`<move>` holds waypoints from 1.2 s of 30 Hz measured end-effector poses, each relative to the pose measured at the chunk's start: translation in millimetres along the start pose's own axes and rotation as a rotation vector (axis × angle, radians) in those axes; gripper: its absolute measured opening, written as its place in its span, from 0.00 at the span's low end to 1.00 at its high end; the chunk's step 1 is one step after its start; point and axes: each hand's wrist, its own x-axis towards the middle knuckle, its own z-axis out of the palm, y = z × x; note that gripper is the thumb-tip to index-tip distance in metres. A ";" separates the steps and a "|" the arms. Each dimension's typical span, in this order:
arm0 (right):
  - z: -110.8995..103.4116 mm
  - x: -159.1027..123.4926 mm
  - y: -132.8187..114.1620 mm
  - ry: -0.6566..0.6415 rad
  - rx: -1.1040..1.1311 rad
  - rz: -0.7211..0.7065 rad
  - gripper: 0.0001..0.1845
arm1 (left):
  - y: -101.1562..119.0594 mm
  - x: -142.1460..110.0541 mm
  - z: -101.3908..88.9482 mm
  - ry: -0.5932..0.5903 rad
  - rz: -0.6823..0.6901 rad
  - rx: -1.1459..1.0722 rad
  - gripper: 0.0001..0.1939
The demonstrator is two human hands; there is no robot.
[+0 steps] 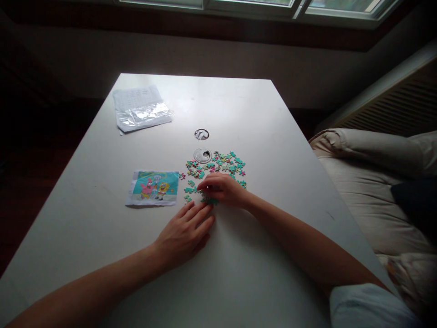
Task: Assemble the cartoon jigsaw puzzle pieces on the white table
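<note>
Loose jigsaw puzzle pieces (224, 163), mostly teal with some pink and yellow, are spread over the middle of the white table (273, 255). My right hand (223, 189) reaches in from the right with its fingers bent and closed on a puzzle piece, which is largely hidden beneath them. Flat on the table, my left hand (187, 228) has its fingers stretched out, the tips touching the near edge of a few teal pieces (210, 200). Left of the pieces lies a cartoon picture sheet (153, 188) with pink and yellow figures on a teal ground.
A clear plastic bag with white paper (141, 109) lies at the far left of the table. Beyond the pieces are a round metal cable cover (202, 155) and a round hole (201, 134) in the tabletop. A cushioned beige seat (358, 196) stands on the right.
</note>
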 end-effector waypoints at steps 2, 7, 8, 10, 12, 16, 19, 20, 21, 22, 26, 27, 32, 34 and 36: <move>-0.9 -0.6 -1.4 0.004 0.025 0.021 0.10 | -0.2 -0.2 -0.2 -0.007 0.003 0.003 0.18; -2.8 -1.8 -3.5 -0.047 0.040 0.010 0.13 | 0.1 -0.2 -1.8 -0.012 0.003 0.001 0.18; -2.9 -2.0 -3.5 -0.049 0.046 0.005 0.14 | 0.2 -0.1 -2.0 -0.013 0.002 0.000 0.18; -3.1 -2.1 -3.6 -0.032 0.057 0.001 0.16 | 0.3 0.0 -2.3 -0.011 0.001 -0.004 0.18; -3.5 -1.9 -4.1 -0.004 0.058 0.005 0.16 | 0.3 0.2 -2.4 0.000 0.000 -0.011 0.18; -4.6 -1.2 -6.3 0.062 0.074 0.056 0.09 | 0.2 0.1 -2.4 0.016 0.004 -0.017 0.17; -5.2 -1.5 -6.6 0.075 0.110 0.095 0.06 | -0.2 -0.3 -2.0 0.012 0.007 -0.010 0.17; -5.4 -1.7 -6.4 0.066 0.114 0.105 0.06 | -0.4 -0.4 -1.8 0.009 0.007 -0.006 0.17; -5.6 -1.7 -6.1 0.054 0.114 0.110 0.06 | -0.5 -0.5 -1.6 0.005 0.007 -0.003 0.18; -5.7 -1.7 -5.8 0.040 0.109 0.107 0.07 | -0.6 -0.5 -1.4 0.004 0.007 -0.002 0.18; -6.2 -0.2 -5.5 -0.014 0.046 0.032 0.06 | -0.4 -0.5 -1.0 0.018 0.006 -0.009 0.18; -6.1 0.2 -5.4 -0.023 0.025 0.019 0.06 | -0.2 -0.4 -1.0 0.025 0.005 -0.012 0.18; -3.6 0.6 -3.4 -0.026 -0.031 -0.007 0.06 | 0.5 -0.1 -1.3 0.024 0.004 -0.010 0.18; -2.2 0.4 -2.5 -0.022 -0.045 -0.006 0.06 | 0.5 -0.1 -1.4 0.013 0.005 0.003 0.17; -0.8 0.5 -2.1 -0.014 -0.071 -0.004 0.05 | 0.4 -0.1 -1.6 -0.002 0.006 0.013 0.17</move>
